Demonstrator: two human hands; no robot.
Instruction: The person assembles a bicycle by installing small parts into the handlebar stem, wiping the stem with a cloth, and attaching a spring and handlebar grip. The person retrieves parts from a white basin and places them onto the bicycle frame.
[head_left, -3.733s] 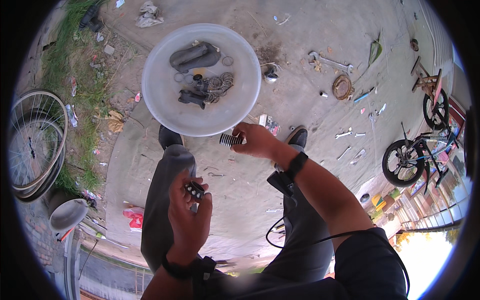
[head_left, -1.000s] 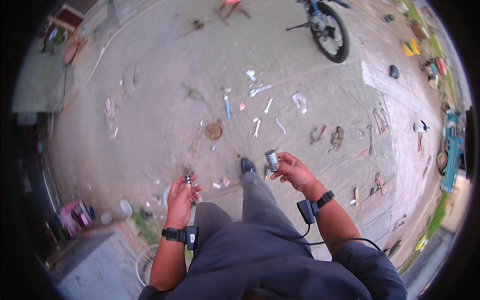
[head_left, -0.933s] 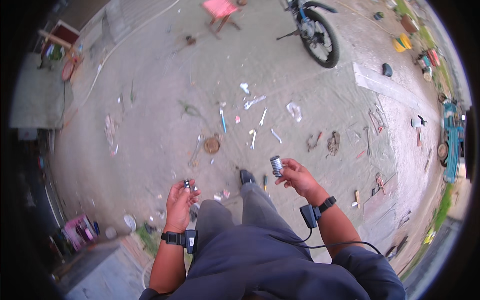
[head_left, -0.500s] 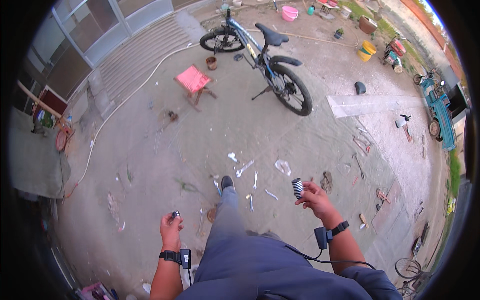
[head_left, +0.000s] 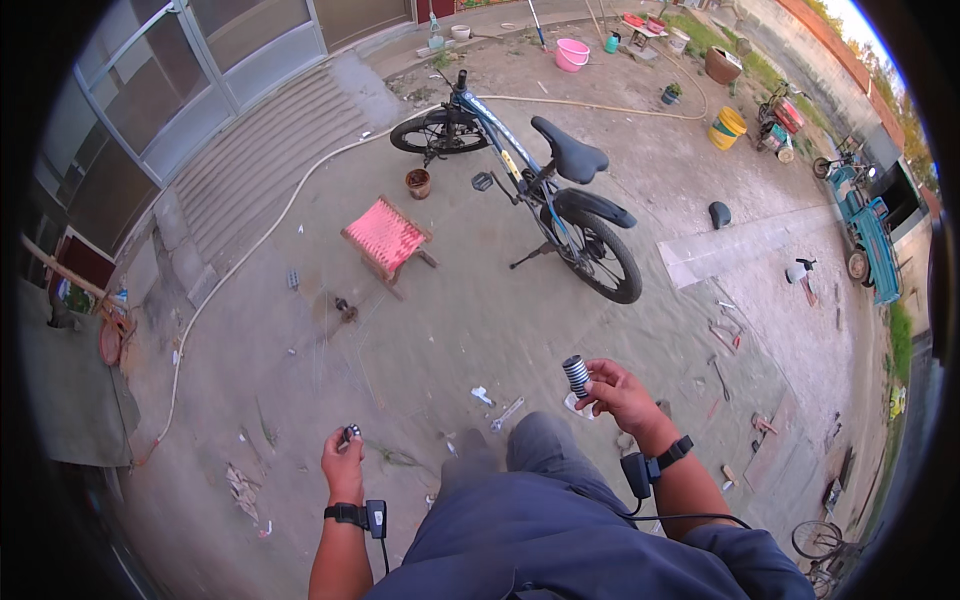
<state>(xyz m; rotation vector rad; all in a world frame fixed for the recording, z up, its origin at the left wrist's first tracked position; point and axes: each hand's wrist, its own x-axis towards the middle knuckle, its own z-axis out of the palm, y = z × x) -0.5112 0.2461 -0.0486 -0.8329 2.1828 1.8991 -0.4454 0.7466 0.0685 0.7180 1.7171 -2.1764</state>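
Note:
My right hand (head_left: 622,400) is closed on a short black-and-silver ribbed cylinder (head_left: 575,376), which looks like a coil spring and stands nearly upright in the fingertips. Lower on the left, my left hand (head_left: 343,468) pinches a small dark piece with shiny spots (head_left: 351,432), too small to identify. Ahead of me a blue bicycle (head_left: 508,155) with a black saddle (head_left: 573,152) leans on its kickstand. A wrench (head_left: 508,413) lies on the ground between my hands, just past my legs.
A stool with a red woven seat (head_left: 385,235) and a rusty can (head_left: 418,183) stand left of the bicycle. Pliers (head_left: 728,335) and other tools lie at right. A hose (head_left: 255,245) curves along the left. Beyond are a pink bucket (head_left: 572,55) and yellow bucket (head_left: 727,129).
I have moved forward, so the bicycle and stool appear nearer and the wrenches slip under my legs. Both hands keep their grip on the same pieces.

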